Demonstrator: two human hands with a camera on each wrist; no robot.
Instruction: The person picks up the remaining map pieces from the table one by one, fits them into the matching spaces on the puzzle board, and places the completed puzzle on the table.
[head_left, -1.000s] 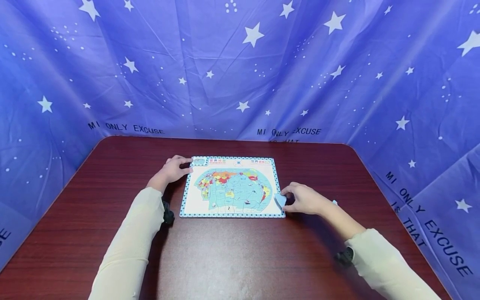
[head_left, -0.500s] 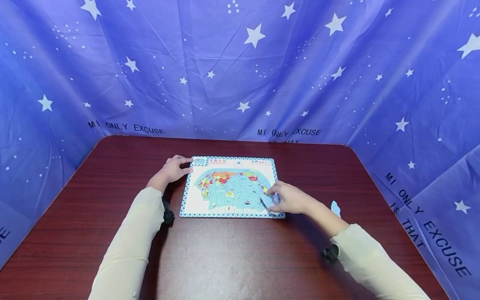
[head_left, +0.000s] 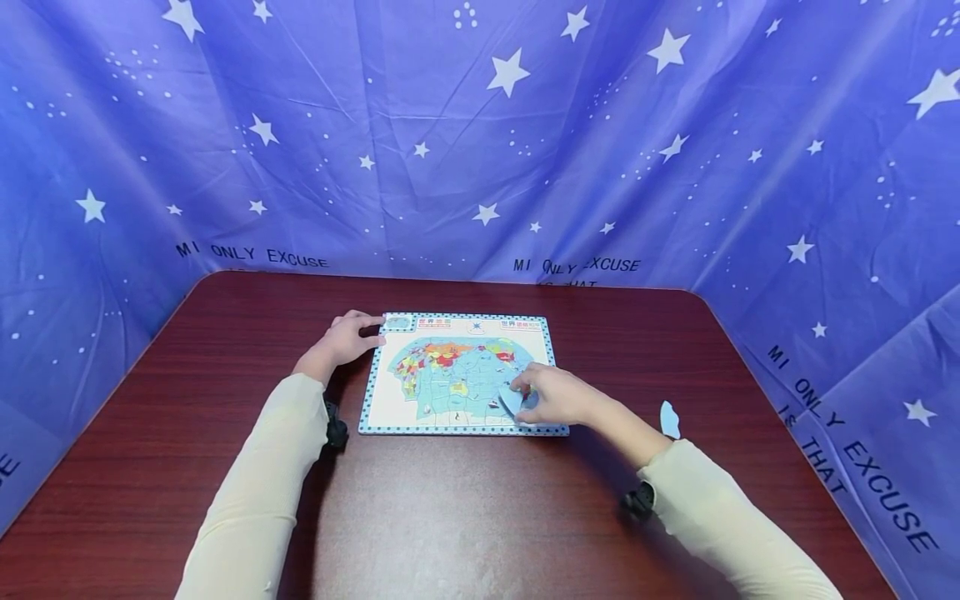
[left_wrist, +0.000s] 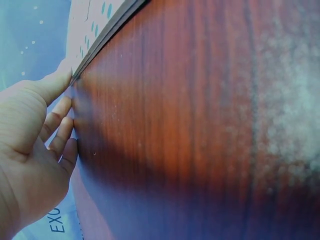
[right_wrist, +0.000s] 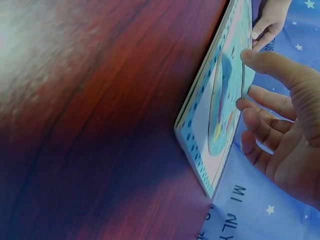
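Observation:
A world map jigsaw puzzle (head_left: 465,421) with a dotted blue border lies flat on the table. My left hand (head_left: 345,340) touches its far left side, index finger near the corner and thumb at the edge; the left wrist view shows the other fingers loosely bent by the tabletop. Over the lower right of the map, my right hand (head_left: 558,394) pinches a light blue puzzle piece (head_left: 510,403) between thumb and fingers. In the right wrist view this piece (right_wrist: 248,77) stands above the map surface, its shadow falling on the map. White backing shows at the map's lower left.
Another light blue puzzle piece (head_left: 670,419) lies on the table, just beyond the right forearm. The dark red wooden table (head_left: 420,508) reaches back to a blue star-printed curtain (head_left: 420,192), which hangs along the back and sides.
My right hand has carried the pinched piece leftward from the puzzle's right border to over the map. The loose piece behind the forearm has come into fuller view. My left hand stays put.

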